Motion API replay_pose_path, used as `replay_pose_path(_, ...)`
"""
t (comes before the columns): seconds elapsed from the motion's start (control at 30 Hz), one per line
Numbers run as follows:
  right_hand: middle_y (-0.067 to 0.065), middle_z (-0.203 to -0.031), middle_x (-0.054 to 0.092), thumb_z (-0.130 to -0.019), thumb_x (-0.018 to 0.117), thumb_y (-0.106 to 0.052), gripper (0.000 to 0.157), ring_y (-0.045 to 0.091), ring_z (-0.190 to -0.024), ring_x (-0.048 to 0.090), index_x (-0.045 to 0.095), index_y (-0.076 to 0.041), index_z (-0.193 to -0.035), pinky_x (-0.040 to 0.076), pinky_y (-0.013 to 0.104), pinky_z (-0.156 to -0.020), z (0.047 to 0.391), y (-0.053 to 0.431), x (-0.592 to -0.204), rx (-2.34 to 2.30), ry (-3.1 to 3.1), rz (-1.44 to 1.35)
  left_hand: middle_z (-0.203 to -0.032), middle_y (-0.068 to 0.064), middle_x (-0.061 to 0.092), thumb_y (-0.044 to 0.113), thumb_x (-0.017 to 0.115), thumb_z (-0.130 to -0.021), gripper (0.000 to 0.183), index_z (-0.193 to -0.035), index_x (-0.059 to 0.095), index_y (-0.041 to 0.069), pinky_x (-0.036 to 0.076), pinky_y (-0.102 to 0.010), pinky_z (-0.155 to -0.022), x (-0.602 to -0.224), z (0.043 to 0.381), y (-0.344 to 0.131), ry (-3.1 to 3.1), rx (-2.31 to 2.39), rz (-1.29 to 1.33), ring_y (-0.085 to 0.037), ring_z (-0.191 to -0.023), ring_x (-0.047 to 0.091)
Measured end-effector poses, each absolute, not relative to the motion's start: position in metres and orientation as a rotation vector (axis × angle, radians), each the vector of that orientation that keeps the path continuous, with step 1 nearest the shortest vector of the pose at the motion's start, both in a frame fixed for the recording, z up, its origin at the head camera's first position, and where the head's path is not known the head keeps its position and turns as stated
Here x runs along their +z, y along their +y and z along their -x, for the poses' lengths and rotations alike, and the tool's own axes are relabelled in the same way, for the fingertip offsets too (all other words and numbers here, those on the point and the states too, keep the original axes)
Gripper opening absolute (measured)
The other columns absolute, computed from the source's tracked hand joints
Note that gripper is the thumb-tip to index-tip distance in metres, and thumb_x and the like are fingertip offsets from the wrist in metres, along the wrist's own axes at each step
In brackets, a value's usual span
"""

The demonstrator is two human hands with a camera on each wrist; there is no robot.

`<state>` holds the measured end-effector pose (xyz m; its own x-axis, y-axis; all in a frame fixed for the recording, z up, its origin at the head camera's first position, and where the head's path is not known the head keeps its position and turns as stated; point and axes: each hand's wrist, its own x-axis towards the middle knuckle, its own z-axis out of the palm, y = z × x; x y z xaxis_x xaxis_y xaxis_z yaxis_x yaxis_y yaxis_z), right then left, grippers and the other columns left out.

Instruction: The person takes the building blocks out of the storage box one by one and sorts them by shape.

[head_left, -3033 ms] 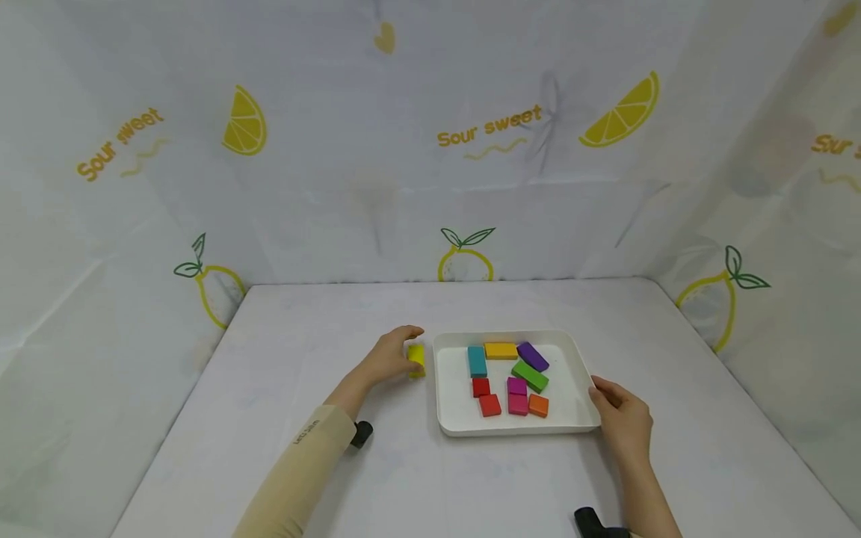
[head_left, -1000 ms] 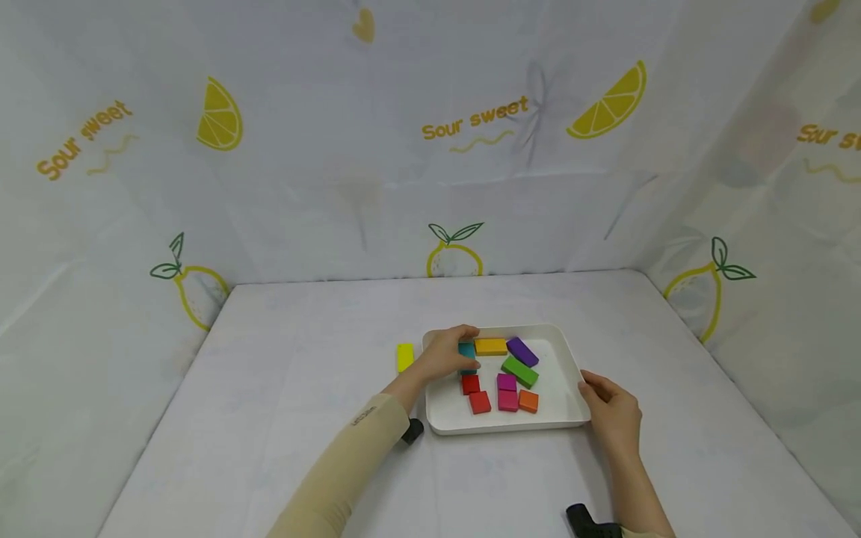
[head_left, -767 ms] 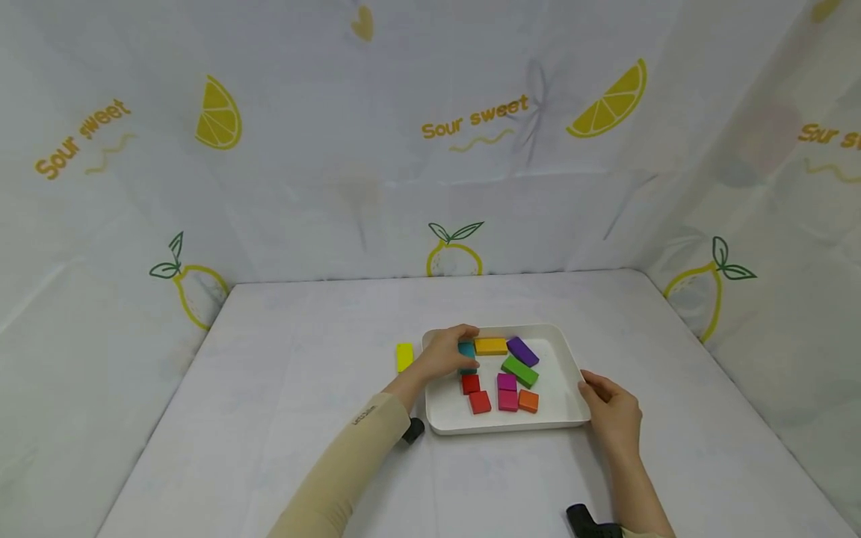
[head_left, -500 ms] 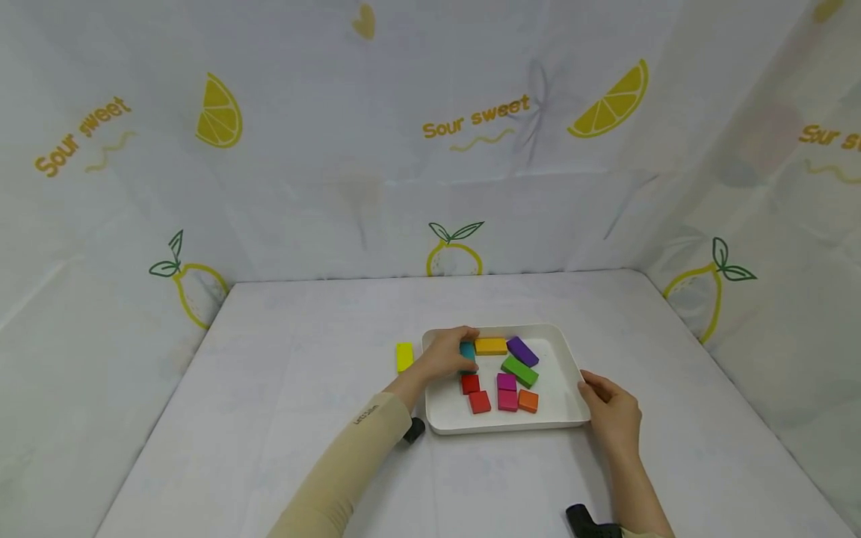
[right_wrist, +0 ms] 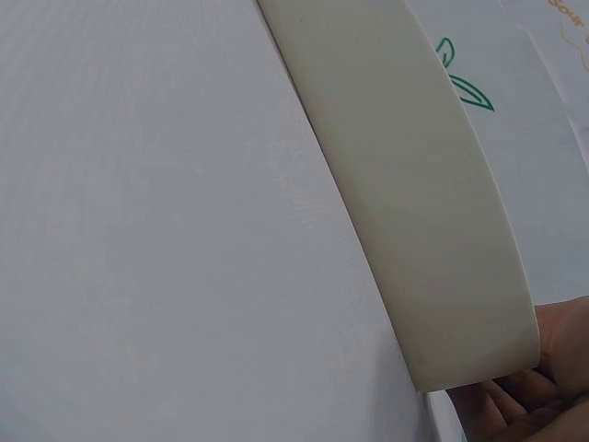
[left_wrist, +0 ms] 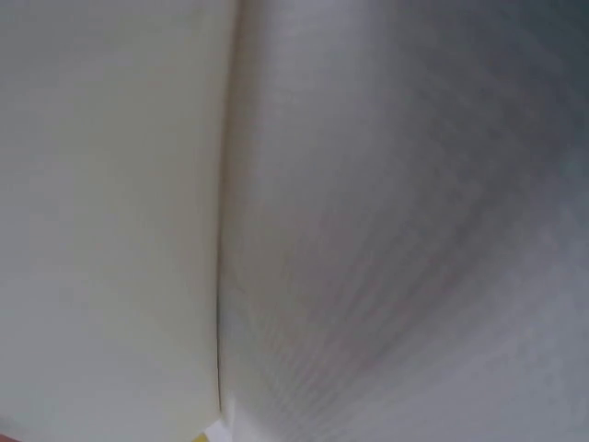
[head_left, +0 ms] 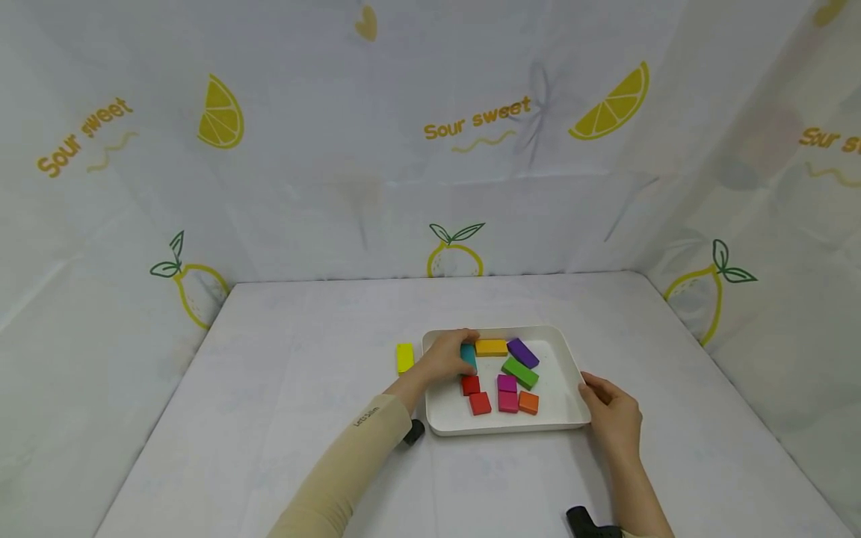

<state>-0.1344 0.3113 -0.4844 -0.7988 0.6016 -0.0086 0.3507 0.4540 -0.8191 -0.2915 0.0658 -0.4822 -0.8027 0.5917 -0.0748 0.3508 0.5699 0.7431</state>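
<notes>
My left hand (head_left: pixel 444 356) reaches over the left wall of a shallow white tray (head_left: pixel 560 385). Its thumb and fingers pinch a teal block (head_left: pixel 469 358) from its near and far ends; part of the block is hidden. With thumb and fingers, my right hand (head_left: pixel 613 418) grips the tray's right rim; in the right wrist view that hand (right_wrist: pixel 561 368) shows at the tray's corner. Beside the teal block lie an amber block (head_left: pixel 492 348) and a small red block (head_left: pixel 471 385). Only the tray's outer wall (left_wrist: pixel 110 221) and the cloth appear in the left wrist view.
Also in the tray are a purple block (head_left: pixel 523 353), a green block (head_left: pixel 521 373), another red block (head_left: pixel 480 403), a magenta block (head_left: pixel 507 383), a pink block (head_left: pixel 507 402) and an orange block (head_left: pixel 528 403). A yellow block (head_left: pixel 405 357) lies on the white table left of the tray.
My left hand has moved right, from the yellow block on the table to the teal block in the tray. Lately its thumb has drawn in against that block. My right hand stays on the rim.
</notes>
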Motion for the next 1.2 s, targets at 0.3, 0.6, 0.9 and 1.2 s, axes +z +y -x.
replay_pose_path(0.3,0.022,-0.124,0.069,-0.097,0.061,-0.023,0.034,-0.027,-0.073,0.042,0.067,-0.006,-0.126,0.041,-0.002,-0.064,0.1346,0.3115,-0.4845,1.263,-2.427,0.814,-0.145,-0.006,0.056,0.012,0.077,-0.085,0.064,-0.143,0.050,0.011,0.043,-0.038,-0.117,-0.4834,0.2905,0.0660,2.497,1.073,-0.767,-0.024,-0.132,0.052)
replay_pose_path(0.6,0.022,-0.124,0.069,-0.098,0.060,-0.024,0.035,-0.027,-0.074,0.041,0.067,-0.006,-0.127,0.040,-0.002,-0.064,0.1338,0.3121,-0.4845,1.257,-2.436,0.811,-0.145,-0.006,0.056,0.013,0.076,-0.085,0.065,-0.144,0.049,0.010,0.043,-0.037,-0.117,-0.4843,0.2911,0.0670,2.505,1.065,-0.779,-0.023,-0.132,0.052)
replay_pose_path(0.9,0.021,-0.124,0.069,-0.098,0.061,-0.025,0.035,-0.028,-0.073,0.041,0.067,-0.007,-0.127,0.040,-0.002,-0.064,0.1338,0.3130,-0.4852,1.254,-2.436,0.809,-0.144,-0.005,0.057,0.014,0.077,-0.085,0.065,-0.144,0.050,0.011,0.043,-0.037,-0.117,-0.4842,0.2915,0.0671,2.504,1.060,-0.778,-0.022,-0.133,0.052)
replay_pose_path(1.2,0.020,-0.124,0.069,-0.098,0.061,-0.026,0.035,-0.028,-0.074,0.041,0.067,-0.007,-0.127,0.040,-0.002,-0.064,0.1339,0.3137,-0.4864,1.262,-2.434,0.803,-0.144,-0.006,0.057,0.015,0.077,-0.084,0.065,-0.143,0.050,0.011,0.043,-0.038,-0.117,-0.4824,0.2917,0.0667,2.500,1.061,-0.776,-0.023,-0.132,0.052)
